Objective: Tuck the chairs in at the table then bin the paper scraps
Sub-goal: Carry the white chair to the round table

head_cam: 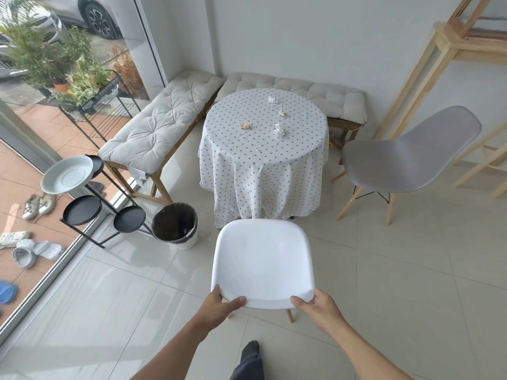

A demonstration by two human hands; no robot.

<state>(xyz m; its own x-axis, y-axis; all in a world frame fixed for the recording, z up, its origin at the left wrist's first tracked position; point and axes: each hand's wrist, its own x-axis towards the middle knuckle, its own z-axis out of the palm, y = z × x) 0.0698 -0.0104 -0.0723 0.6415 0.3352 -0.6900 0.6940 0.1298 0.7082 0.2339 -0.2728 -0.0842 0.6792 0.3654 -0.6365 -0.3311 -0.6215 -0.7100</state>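
White plastic chair (262, 263) faces the round dotted-cloth table (264, 149); my left hand (219, 304) and right hand (315, 304) grip its backrest.

Pale glossy floor tiles (411, 283); cushioned corner benches (153, 127); white walls (315, 37); daylit glass door (55, 91).

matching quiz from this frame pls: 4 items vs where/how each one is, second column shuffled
Items:
1. white chair
2. grey chair
3. bin
4. paper scraps

States:
A. on the tablecloth
B. on the floor left of the table, lined with a dark bag
C. held at the backrest by both hands
D. right of the table, untouched

Pairs: 1-C, 2-D, 3-B, 4-A. The left hand and right hand grip the white chair's backrest.
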